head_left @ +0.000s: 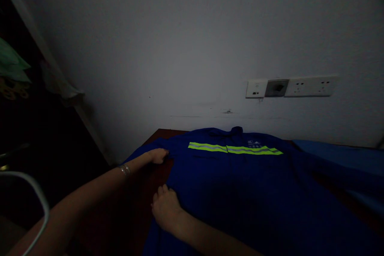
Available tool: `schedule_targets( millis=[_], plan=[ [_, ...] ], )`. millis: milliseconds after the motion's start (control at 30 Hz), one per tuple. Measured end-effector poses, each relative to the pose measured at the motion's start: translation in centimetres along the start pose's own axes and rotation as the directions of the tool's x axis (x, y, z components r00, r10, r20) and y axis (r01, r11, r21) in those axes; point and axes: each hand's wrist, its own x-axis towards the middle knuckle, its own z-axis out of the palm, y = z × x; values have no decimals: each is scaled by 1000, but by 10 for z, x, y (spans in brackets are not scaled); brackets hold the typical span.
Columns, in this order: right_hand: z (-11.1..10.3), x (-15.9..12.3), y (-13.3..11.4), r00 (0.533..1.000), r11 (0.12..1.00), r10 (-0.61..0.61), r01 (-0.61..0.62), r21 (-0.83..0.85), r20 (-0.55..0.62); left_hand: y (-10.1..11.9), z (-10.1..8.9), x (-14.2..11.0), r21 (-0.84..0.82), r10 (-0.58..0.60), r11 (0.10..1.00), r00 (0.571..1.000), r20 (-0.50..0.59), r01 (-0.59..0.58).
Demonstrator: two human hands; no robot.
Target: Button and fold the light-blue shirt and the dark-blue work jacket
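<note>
A dark blue work jacket point(210, 180) lies spread out, front up, with a yellow-green and grey reflective strip point(255, 151) across its chest and a small white print beside the collar. Near the sleeve on the left side, my left hand point(158, 155) is closed on the fabric at the underarm; a bracelet circles that wrist. My right hand point(167, 207) lies lower down on the jacket's left side edge, its fingers curled round the cloth there. The fingertips of both hands are partly hidden. The lower part of the jacket fades into shadow.
Under the jacket is a dark red-brown tabletop point(162, 174), set against a pale wall point(180, 48) with a row of sockets point(310, 87). Lighter blue cloth point(333, 155) lies at the right. A white curved cable or tube point(40, 196) crosses the lower left, and green cloth point(12, 62) hangs above.
</note>
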Motion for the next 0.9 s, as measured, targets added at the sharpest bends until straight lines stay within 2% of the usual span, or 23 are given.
schedule_targets(
  millis=[100,167,233,333,367,433,500,533,600,667,900],
  plan=[
    [-14,-9,21,998,990,-29,37,138,-61,1,-10,13,-71,-117,990,992,56,121],
    [-27,-15,48,996,986,-17,31,166,-84,7,-17,25,-64,-162,985,987,4,162],
    [-41,-24,90,992,993,61,-49,107,-113,18,-22,35,-52,-204,978,974,-94,200],
    [-55,-50,173,959,965,259,-261,-2,-117,42,-20,50,-32,-190,982,957,-218,187],
    [-57,-64,203,930,934,346,-354,-47,-128,51,-17,54,-24,-158,987,959,-235,157],
    [-57,-97,256,830,823,541,-555,-116,-135,65,-9,62,-15,-90,996,971,-221,89],
    [-51,-130,295,743,731,661,-670,-132,-108,73,2,69,-29,-59,998,986,-158,56],
    [-47,-145,308,724,714,685,-689,-126,-78,75,7,72,-47,-64,997,991,-116,59],
    [-40,-165,322,713,707,701,-699,-108,-19,75,16,77,-91,-97,991,994,-44,93],
    [-35,-172,327,712,710,702,-698,-90,11,72,22,81,-128,-126,984,992,-4,124],
    [-33,-161,333,694,693,720,-718,-66,10,61,23,91,-154,-120,982,992,-46,111]
  ],
)
